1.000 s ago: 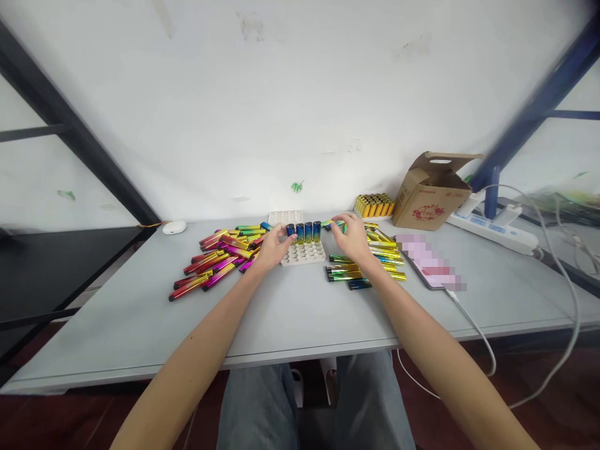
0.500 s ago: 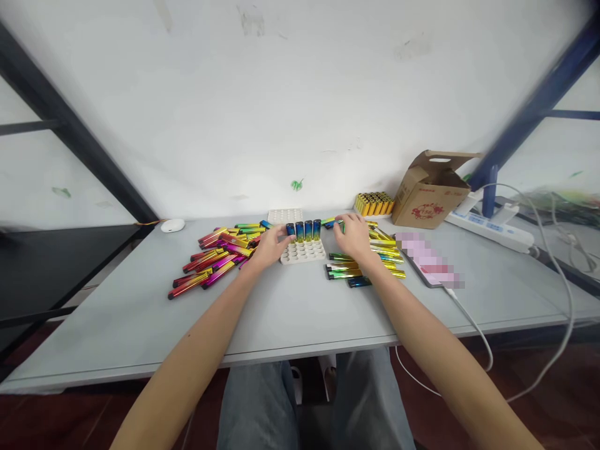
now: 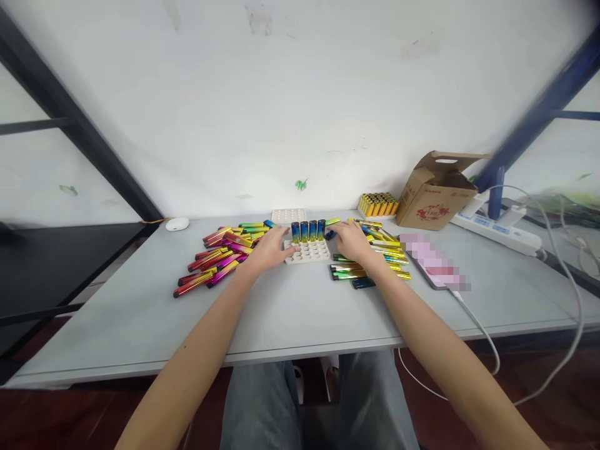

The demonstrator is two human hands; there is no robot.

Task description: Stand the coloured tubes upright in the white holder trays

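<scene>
The left hand [image 3: 269,250] was open, thumb and fingers apart; its fingertips were beside the left end of four blue-green cylinders [image 3: 304,232], which stood upright side by side in the white tray [image 3: 307,255]; its thumb was over the left edge of this tray, lower than half a second earlier, when it was close against the leftmost cylinder; so this cylinder showed more fully, and it appeared to stand by itself.

The right hand [image 3: 354,242] had moved a little down and forward, and its fingers pointed to a dark blue piece [image 3: 330,234] just right of the row; I cannot tell if they gripped this piece or only touched it, because the fingertips were too small and partly hidden. The four cylinders kept their places along the far part of the tray; rows of round holes showed in front of them.

Left of the tray lay a loose pile of red, gold and purple sticks [image 3: 220,257]; gold and green sticks [image 3: 391,245] lay around and under the right hand; behind, near the wall, were a second white tray [image 3: 289,215], a block of yellow cylinders [image 3: 379,206] and an open carton [image 3: 434,209]; a phone [image 3: 434,262] was on the table [image 3: 300,312] farther to the right.
</scene>
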